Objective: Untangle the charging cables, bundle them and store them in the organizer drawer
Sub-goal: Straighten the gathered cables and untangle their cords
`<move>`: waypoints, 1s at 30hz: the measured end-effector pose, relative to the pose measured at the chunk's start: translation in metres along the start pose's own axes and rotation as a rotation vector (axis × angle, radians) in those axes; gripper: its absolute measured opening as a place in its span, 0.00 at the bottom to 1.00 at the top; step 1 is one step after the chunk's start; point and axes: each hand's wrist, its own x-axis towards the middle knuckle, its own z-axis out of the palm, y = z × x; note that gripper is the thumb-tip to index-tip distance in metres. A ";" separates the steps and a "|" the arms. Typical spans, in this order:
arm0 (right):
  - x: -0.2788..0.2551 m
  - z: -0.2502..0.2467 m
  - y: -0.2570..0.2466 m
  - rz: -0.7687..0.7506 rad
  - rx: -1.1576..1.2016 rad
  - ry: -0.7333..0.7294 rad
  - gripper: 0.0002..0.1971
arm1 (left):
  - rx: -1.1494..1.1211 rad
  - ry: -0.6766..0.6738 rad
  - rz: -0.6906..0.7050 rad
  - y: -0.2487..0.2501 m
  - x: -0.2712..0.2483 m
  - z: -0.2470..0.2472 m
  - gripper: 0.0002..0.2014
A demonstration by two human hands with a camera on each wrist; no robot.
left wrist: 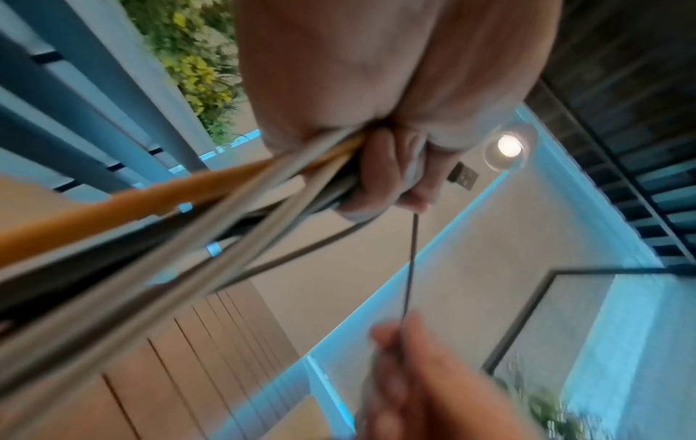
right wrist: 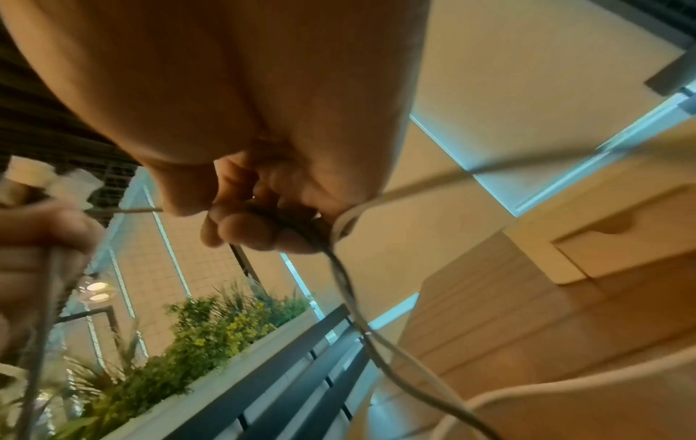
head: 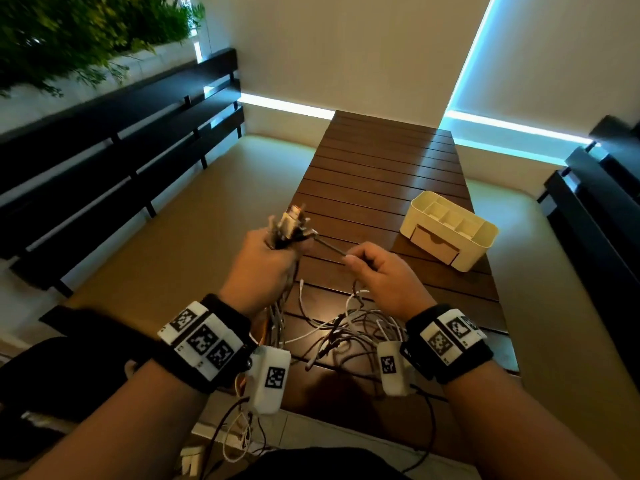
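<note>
1. Tangled charging cables [head: 346, 334]: thin, bendy, white and dark, heaped on the near end of the brown slatted surface [head: 381, 168].
2. Left hand [head: 266, 261]: grip wrapped tight round a fat bunch of cable ends, plugs poking out the top.
3. Right hand [head: 381, 275]: grip pinching one thin dark cable [head: 329, 247], stretched straight between both hands.
4. Best to pull slowly, sliding along, easing knots loose.
5. Farther off: cream plastic organizer [head: 450, 230], smooth, boxy, drawer [head: 434, 244] shut.
</note>
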 end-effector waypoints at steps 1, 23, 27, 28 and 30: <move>0.000 0.002 0.005 0.029 0.008 -0.002 0.06 | -0.043 0.009 -0.003 0.000 0.002 -0.003 0.12; 0.012 -0.014 0.024 -0.142 -0.135 0.102 0.07 | 0.278 0.222 -0.019 -0.016 0.008 -0.032 0.13; 0.008 -0.005 0.015 -0.184 -0.102 0.034 0.07 | 0.255 0.071 0.070 -0.002 0.005 -0.014 0.09; 0.007 -0.003 0.010 -0.200 -0.087 0.023 0.06 | 0.255 -0.011 0.064 -0.002 0.004 -0.008 0.09; 0.008 0.000 -0.001 -0.233 -0.073 0.013 0.06 | 0.301 -0.145 0.068 -0.004 0.002 0.003 0.09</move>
